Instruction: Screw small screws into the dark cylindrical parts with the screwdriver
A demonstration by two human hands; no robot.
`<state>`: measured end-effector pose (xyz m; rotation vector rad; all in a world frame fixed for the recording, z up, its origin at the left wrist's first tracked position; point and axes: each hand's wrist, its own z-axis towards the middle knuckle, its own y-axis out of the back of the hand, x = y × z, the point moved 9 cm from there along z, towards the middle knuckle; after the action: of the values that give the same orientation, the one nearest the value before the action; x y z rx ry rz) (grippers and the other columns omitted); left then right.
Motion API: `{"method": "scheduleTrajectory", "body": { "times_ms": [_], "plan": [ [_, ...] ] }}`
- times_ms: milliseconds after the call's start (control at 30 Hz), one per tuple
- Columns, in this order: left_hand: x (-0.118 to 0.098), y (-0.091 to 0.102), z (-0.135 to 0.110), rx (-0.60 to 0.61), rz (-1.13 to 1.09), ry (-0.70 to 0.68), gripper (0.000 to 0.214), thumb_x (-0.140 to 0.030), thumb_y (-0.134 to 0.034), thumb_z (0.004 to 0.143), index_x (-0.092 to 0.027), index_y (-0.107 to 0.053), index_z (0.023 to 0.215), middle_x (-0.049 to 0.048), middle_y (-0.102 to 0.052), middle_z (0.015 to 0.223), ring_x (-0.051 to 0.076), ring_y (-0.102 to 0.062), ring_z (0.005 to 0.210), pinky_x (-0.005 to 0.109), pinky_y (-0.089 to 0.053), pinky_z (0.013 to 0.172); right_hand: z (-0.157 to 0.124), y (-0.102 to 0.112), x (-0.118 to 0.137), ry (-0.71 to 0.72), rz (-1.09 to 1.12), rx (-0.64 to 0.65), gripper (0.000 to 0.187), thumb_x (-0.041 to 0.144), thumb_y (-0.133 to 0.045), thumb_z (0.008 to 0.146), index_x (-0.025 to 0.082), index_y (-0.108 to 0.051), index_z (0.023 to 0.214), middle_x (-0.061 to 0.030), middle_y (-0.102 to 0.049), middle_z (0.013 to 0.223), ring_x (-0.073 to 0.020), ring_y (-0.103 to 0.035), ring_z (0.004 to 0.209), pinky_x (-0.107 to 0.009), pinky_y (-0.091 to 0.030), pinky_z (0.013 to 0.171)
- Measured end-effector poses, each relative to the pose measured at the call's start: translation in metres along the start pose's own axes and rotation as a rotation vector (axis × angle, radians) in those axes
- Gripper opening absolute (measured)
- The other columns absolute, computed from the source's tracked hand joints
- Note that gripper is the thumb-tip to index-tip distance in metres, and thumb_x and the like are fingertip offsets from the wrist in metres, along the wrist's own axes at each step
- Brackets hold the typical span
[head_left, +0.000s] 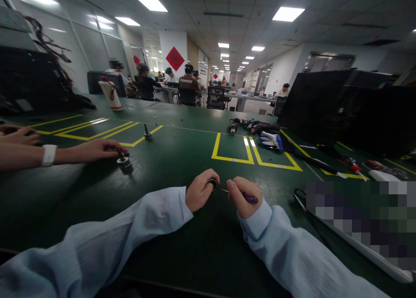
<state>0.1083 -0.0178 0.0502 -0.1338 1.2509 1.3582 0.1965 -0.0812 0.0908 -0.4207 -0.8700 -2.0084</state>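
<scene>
My left hand (200, 189) is closed around a small round dark part (212, 182); most of it is hidden by the fingers. My right hand (244, 196) grips a thin screwdriver (251, 199) with a dark purple handle. Its slim metal shaft points left at the part, and I cannot tell whether the tip touches it. Both hands are close together over the front middle of the green table (182, 168). At the left, a co-worker's hand (100, 150) reaches to a metal part with a dark stem (123, 160).
Another stemmed metal part (147, 133) stands farther back, and a cup (110, 93) behind it. To the right lie tangled dark parts (250, 125), a white-and-blue glove (271, 141), a red-handled screwdriver (352, 164) and a blurred-out device (360, 224). Yellow tape (232, 160) marks the tabletop.
</scene>
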Motion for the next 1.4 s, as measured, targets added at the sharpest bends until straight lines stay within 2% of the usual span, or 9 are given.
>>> {"method": "scheduleTrajectory", "body": {
  "times_ms": [133, 267, 367, 600, 1033, 1100, 1167, 1300, 1400],
  "plan": [
    [0.005, -0.003, -0.001, 0.059, -0.108, 0.065, 0.018, -0.01, -0.033, 0.067, -0.016, -0.048, 0.076, 0.0007, -0.049, 0.072, 0.013, -0.046, 0.067, 0.025, -0.041, 0.059, 0.0, 0.0, -0.002, -0.019, 0.013, -0.003, 0.039, 0.026, -0.04, 0.082, 0.018, -0.045, 0.045, 0.0022, -0.04, 0.044, -0.0084, -0.041, 0.044, -0.023, -0.032, 0.046],
    [0.0, -0.006, -0.002, 0.1, -0.138, 0.023, 0.022, -0.01, -0.037, 0.06, -0.016, -0.048, 0.078, 0.0009, -0.049, 0.075, 0.015, -0.047, 0.071, 0.026, -0.04, 0.062, 0.0, 0.0, -0.005, -0.037, 0.01, -0.02, 0.039, 0.027, -0.041, 0.082, 0.018, -0.045, 0.044, 0.0021, -0.04, 0.043, -0.008, -0.041, 0.042, -0.023, -0.032, 0.046],
    [-0.002, -0.005, -0.002, 0.073, -0.086, -0.009, 0.027, -0.008, -0.04, 0.055, -0.016, -0.047, 0.079, 0.0008, -0.049, 0.076, 0.015, -0.047, 0.074, 0.027, -0.04, 0.066, 0.001, 0.0, -0.007, -0.057, -0.003, -0.021, 0.04, 0.027, -0.04, 0.082, 0.018, -0.045, 0.043, 0.0022, -0.041, 0.042, -0.008, -0.04, 0.042, -0.023, -0.031, 0.045],
    [-0.003, -0.005, -0.002, 0.045, 0.017, -0.025, 0.025, -0.005, -0.046, 0.059, -0.016, -0.047, 0.081, 0.0009, -0.051, 0.078, 0.014, -0.049, 0.074, 0.027, -0.04, 0.067, 0.0, 0.004, -0.013, -0.133, 0.047, -0.053, 0.043, 0.03, -0.041, 0.082, 0.018, -0.046, 0.041, 0.003, -0.04, 0.038, -0.0073, -0.04, 0.039, -0.022, -0.031, 0.043],
    [-0.003, -0.003, -0.003, 0.012, 0.067, -0.04, 0.019, -0.009, -0.051, 0.067, -0.016, -0.048, 0.085, 0.0018, -0.053, 0.083, 0.015, -0.051, 0.079, 0.028, -0.042, 0.071, -0.003, -0.002, -0.013, -0.102, 0.053, -0.063, 0.041, 0.03, -0.042, 0.081, 0.017, -0.048, 0.043, 0.0018, -0.043, 0.042, -0.0087, -0.043, 0.043, -0.023, -0.033, 0.046],
    [-0.004, -0.001, -0.003, 0.001, 0.086, -0.054, 0.017, -0.012, -0.052, 0.069, -0.016, -0.049, 0.086, 0.0025, -0.053, 0.084, 0.016, -0.051, 0.08, 0.029, -0.042, 0.072, -0.005, -0.004, -0.021, -0.185, 0.122, -0.094, 0.041, 0.033, -0.044, 0.08, 0.017, -0.049, 0.042, 0.0016, -0.044, 0.041, -0.0086, -0.044, 0.042, -0.023, -0.034, 0.046],
    [-0.005, 0.003, -0.003, -0.025, 0.106, -0.069, 0.017, -0.014, -0.053, 0.071, -0.016, -0.05, 0.087, 0.0034, -0.053, 0.086, 0.016, -0.051, 0.082, 0.03, -0.042, 0.074, -0.008, -0.007, -0.039, -0.362, 0.267, -0.148, 0.041, 0.038, -0.048, 0.077, 0.017, -0.05, 0.043, 0.0018, -0.046, 0.039, -0.008, -0.044, 0.039, -0.022, -0.034, 0.044],
    [-0.007, 0.01, -0.002, -0.093, 0.115, -0.107, 0.021, -0.014, -0.059, 0.069, -0.016, -0.052, 0.089, 0.0063, -0.052, 0.098, 0.018, -0.05, 0.094, 0.032, -0.041, 0.083, -0.03, -0.033, -0.085, -0.836, 0.761, -0.234, 0.037, 0.047, -0.063, 0.063, 0.016, -0.052, 0.044, 0.0024, -0.051, 0.035, -0.0075, -0.044, 0.032, -0.02, -0.034, 0.036],
    [-0.008, 0.011, -0.002, -0.103, 0.136, -0.12, 0.024, -0.015, -0.063, 0.067, -0.017, -0.055, 0.09, 0.0076, -0.049, 0.104, 0.02, -0.049, 0.099, 0.034, -0.04, 0.085, -0.04, -0.052, -0.101, -1.01, 1.056, -0.228, 0.033, 0.041, -0.067, 0.06, 0.015, -0.054, 0.044, 0.0018, -0.053, 0.034, -0.0075, -0.044, 0.029, -0.019, -0.035, 0.033]
  ]
}}
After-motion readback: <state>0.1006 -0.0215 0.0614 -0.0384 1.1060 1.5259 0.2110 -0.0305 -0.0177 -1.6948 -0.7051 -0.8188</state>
